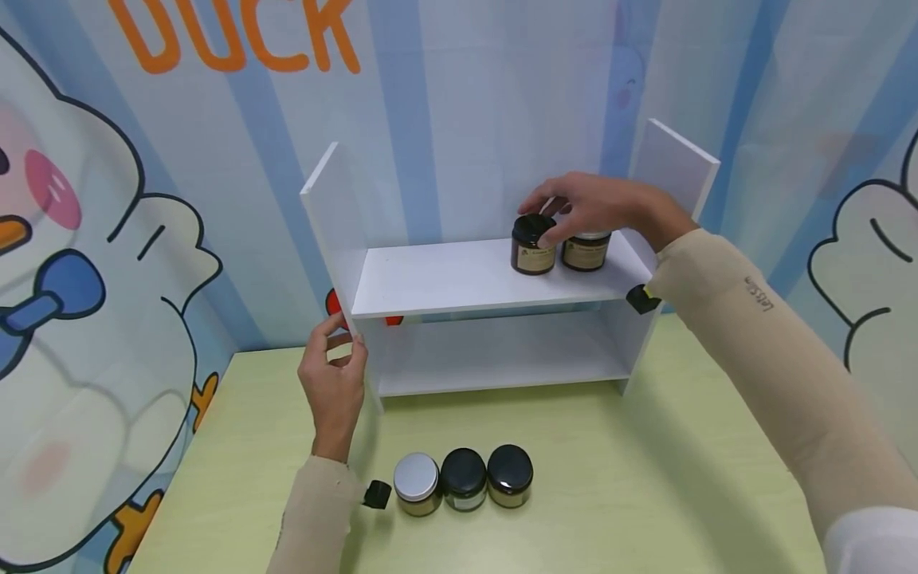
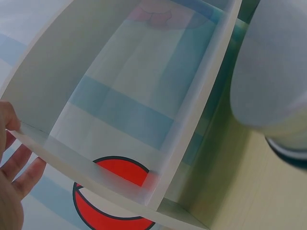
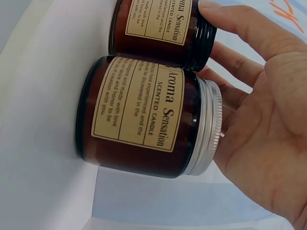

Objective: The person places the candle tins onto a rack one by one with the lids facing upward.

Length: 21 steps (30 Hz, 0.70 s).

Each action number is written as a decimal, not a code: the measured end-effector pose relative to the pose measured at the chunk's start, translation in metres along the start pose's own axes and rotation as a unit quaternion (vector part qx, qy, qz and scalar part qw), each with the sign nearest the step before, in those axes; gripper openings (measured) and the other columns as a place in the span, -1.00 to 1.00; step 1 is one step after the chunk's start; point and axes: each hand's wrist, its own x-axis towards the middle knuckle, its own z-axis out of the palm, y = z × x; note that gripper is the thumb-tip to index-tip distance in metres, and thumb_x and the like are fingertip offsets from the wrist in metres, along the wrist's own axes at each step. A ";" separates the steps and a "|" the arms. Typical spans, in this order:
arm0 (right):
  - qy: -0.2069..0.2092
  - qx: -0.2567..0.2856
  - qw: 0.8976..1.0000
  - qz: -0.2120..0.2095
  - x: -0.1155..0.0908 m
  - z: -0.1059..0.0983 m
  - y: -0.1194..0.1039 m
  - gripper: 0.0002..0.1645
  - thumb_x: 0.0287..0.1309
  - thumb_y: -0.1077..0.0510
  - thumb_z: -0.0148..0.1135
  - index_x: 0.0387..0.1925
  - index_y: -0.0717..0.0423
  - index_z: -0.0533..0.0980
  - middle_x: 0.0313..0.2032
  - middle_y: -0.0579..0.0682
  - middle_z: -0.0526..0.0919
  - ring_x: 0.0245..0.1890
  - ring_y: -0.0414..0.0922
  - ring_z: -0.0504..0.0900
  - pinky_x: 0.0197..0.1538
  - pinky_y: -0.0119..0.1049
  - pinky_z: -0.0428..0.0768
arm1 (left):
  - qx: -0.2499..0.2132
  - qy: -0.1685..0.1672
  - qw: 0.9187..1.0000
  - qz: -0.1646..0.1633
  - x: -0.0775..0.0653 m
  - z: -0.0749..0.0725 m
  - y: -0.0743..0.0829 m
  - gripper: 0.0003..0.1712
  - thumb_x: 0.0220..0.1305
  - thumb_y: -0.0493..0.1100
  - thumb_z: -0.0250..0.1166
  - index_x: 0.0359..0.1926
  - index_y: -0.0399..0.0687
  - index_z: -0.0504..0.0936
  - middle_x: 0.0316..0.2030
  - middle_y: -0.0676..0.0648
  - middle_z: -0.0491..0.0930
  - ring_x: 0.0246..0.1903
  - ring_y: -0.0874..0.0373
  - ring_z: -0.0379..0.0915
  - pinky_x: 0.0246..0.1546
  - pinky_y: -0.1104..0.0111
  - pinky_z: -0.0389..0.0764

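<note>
One black-lidded jar (image 1: 534,252) stands on the white shelf (image 1: 437,279), right of centre, gripped by the right hand (image 1: 591,203), beside a silver-lidded jar (image 1: 585,253). Left of centre, the left hand (image 1: 334,391) pinches the shelf's side panel (image 1: 339,227). Three more jars (image 1: 464,478) line the counter (image 1: 617,486), lower centre.

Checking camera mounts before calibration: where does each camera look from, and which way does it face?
Head: worn on the head, facing forward and down at the white shelf and the row of jars; left hand, right hand and sleeves show.
Left wrist: worn there, facing the shelf's left end; left hand at frame's left edge.
Right wrist: worn there, facing a black-lidded jar and a silver-lidded jar, sideways in frame; right hand at right.
Shared: head and right wrist both show the right hand on the black-lidded jar.
</note>
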 end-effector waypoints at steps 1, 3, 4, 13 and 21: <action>0.001 0.000 1.000 0.000 0.000 0.000 0.000 -0.29 0.28 0.09 0.35 0.42 0.10 0.37 0.39 0.10 0.40 0.40 0.15 0.36 0.41 0.19 0.30 | -0.001 0.001 1.000 0.000 0.000 0.000 0.000 -0.57 0.34 -0.24 0.36 0.22 -0.07 0.62 0.04 -0.08 0.65 -0.11 0.03 0.65 -0.27 0.67 0.58; 0.004 0.001 1.000 0.002 0.001 0.000 0.001 -0.28 0.28 0.09 0.36 0.42 0.10 0.37 0.39 0.10 0.40 0.40 0.14 0.36 0.41 0.18 0.31 | -0.004 0.002 1.000 0.001 0.000 0.000 0.001 -0.58 0.33 -0.24 0.35 0.21 -0.07 0.62 0.03 -0.08 0.66 -0.11 0.02 0.65 -0.27 0.67 0.57; 0.005 0.001 1.000 0.002 0.001 0.000 0.001 -0.28 0.28 0.08 0.36 0.42 0.11 0.37 0.39 0.10 0.40 0.40 0.14 0.36 0.41 0.18 0.31 | -0.005 0.002 1.000 0.002 0.000 0.000 0.001 -0.58 0.33 -0.25 0.35 0.21 -0.07 0.62 0.03 -0.08 0.66 -0.11 0.03 0.65 -0.27 0.67 0.57; 0.013 0.007 1.000 0.005 0.002 0.000 0.002 -0.27 0.26 0.06 0.38 0.41 0.10 0.38 0.37 0.10 0.43 0.37 0.13 0.38 0.39 0.16 0.33 | -0.005 0.002 1.000 0.002 0.001 -0.001 -0.001 -0.58 0.33 -0.26 0.35 0.20 -0.06 0.63 0.02 -0.06 0.65 -0.11 0.06 0.65 -0.27 0.66 0.58; 0.016 0.011 1.000 0.008 0.003 0.002 0.003 -0.28 0.26 0.04 0.38 0.40 0.09 0.39 0.35 0.10 0.44 0.36 0.11 0.39 0.38 0.15 0.35 | -0.003 0.000 1.000 -0.001 0.000 -0.002 0.001 -0.57 0.34 -0.25 0.35 0.22 -0.05 0.62 0.04 -0.06 0.65 -0.10 0.06 0.64 -0.26 0.67 0.57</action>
